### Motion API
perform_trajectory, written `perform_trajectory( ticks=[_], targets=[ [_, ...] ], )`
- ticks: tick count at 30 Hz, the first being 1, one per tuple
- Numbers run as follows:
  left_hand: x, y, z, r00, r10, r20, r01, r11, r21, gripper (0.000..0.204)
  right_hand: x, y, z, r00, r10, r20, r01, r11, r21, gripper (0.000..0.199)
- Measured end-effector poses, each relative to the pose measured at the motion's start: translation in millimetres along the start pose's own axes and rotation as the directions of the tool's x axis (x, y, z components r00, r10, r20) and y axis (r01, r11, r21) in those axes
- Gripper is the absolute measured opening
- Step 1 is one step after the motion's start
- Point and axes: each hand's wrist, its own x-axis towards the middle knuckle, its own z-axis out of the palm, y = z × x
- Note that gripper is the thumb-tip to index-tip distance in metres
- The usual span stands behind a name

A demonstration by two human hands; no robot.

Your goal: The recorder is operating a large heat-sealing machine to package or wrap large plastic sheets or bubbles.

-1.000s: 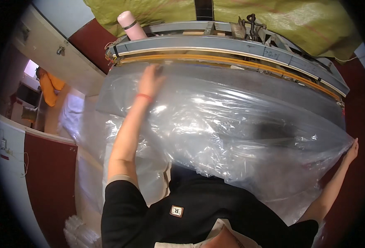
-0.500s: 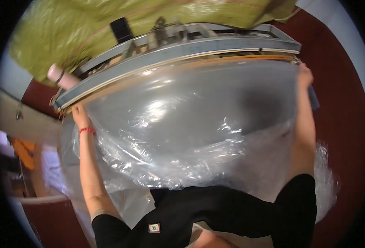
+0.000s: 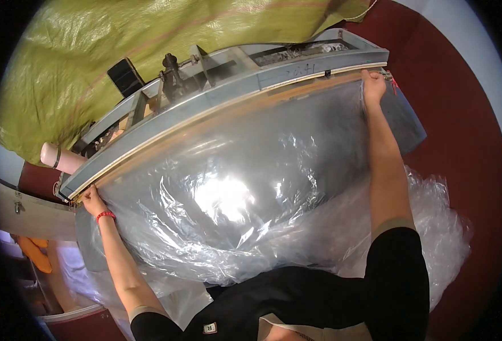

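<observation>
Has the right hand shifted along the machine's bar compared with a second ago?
Yes. The right hand now grips the plastic sheet at the bar's far right end, up from the sheet's lower corner.

Plastic sheet spread before machine bar; left hand, right hand at its ends; tarp behind

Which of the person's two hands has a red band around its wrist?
The left hand, gripping the clear plastic sheet at the lower left end of the long grey machine bar. The right hand, at the far end, has a bare wrist.
</observation>
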Motion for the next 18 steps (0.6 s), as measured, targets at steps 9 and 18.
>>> perform_trajectory(
  ticks=[9,18],
  targets=[
    [-5.7,25.1,-2.7,0.973,-0.219,-0.067,0.208,0.968,-0.144,0.025,12.4,15.4,-2.1,0.971,-0.057,-0.232,0.030,0.992,-0.119,0.021],
    [-15.3,65.5,-30.6,0.948,-0.122,0.294,0.119,0.992,0.029,0.009,-20.6,-69.4,-77.7,0.933,-0.293,0.209,0.295,0.955,0.022,0.027]
  ],
)
